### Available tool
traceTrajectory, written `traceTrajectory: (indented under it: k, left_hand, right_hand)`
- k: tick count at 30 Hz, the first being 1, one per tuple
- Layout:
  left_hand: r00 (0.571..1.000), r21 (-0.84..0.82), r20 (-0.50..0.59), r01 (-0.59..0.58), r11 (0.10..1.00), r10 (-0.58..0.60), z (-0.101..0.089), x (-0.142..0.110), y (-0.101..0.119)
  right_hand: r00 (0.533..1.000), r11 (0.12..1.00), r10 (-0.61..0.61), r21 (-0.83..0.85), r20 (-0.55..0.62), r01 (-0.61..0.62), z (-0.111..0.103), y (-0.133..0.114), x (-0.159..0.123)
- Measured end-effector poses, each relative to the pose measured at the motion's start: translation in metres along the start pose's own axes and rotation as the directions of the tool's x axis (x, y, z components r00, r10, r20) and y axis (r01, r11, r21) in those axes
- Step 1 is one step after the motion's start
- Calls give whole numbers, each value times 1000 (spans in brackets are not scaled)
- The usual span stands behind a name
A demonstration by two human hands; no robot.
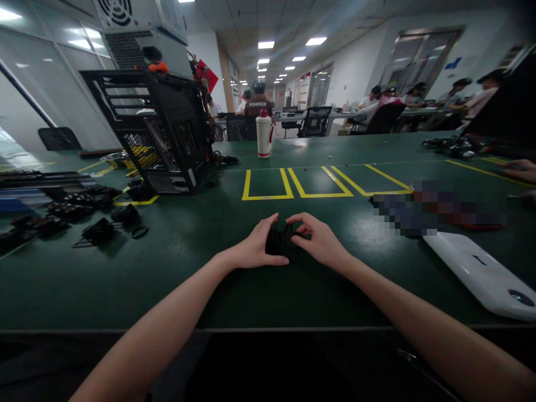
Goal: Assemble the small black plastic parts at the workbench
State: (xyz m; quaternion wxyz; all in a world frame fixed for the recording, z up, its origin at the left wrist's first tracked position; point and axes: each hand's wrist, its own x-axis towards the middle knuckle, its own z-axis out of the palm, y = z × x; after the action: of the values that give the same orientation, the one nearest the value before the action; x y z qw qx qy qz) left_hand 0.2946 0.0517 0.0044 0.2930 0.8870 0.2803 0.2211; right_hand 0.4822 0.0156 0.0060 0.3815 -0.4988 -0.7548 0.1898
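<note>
A small dark black item (277,240), perhaps a coiled cable, sits on the green table between my two hands; its exact kind does not show. My left hand (252,248) is curved around its left side, thumb stretched along the near edge. From the right, my right hand (316,239) pinches at the item's right side with thumb and bent fingers. Part of the item is hidden by the fingers.
At the left stand an open black computer case (176,139) and several black cable bundles (100,229). A white bottle (263,135) is beyond the yellow tape outlines (268,197). A white device (481,273) lies right; another person's hand (521,169) shows at the edge.
</note>
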Motion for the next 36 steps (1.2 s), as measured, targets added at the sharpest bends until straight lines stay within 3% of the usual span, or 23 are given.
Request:
traceTrajectory:
  k: [4, 7, 11, 16, 20, 25, 31, 36]
  left_hand:
    - [993, 49, -114, -35, 998, 40, -5, -3, 19]
    - [992, 71, -118, -25, 997, 33, -5, -4, 26]
    - [994, 71, -108, 31, 997, -23, -7, -6, 15]
    - [998, 42, -62, 30, 999, -27, -5, -4, 2]
    - [998, -18, -66, 8, 1000, -9, 3, -3, 1]
    - [997, -134, -69, 7, 991, -17, 3, -4, -1]
    - [998, -83, -54, 13, 996, -17, -15, -32, -1]
    - [989, 31, -132, 71, 997, -67, -40, -80, -6]
  right_hand:
    - [999, 998, 45, 33, -14, -45, -2, -1, 0]
    - [996, 995, 73, 63, 47, -76, -3, 2, 0]
    - [996, 998, 58, 21, 65, -59, -4, 6, 0]
    - [981, 999, 29, -30, 191, -24, 0, 4, 4]
    - [989, 993, 0, -115, 149, 18, 4, -2, 6]
    - [984, 996, 41, -80, 176, -27, 9, -13, -1]
    - [984, 999, 34, 4, 177, -35, 32, -36, -8]
    - [975, 993, -22, 115, 220, -4, 77, -66, 2]
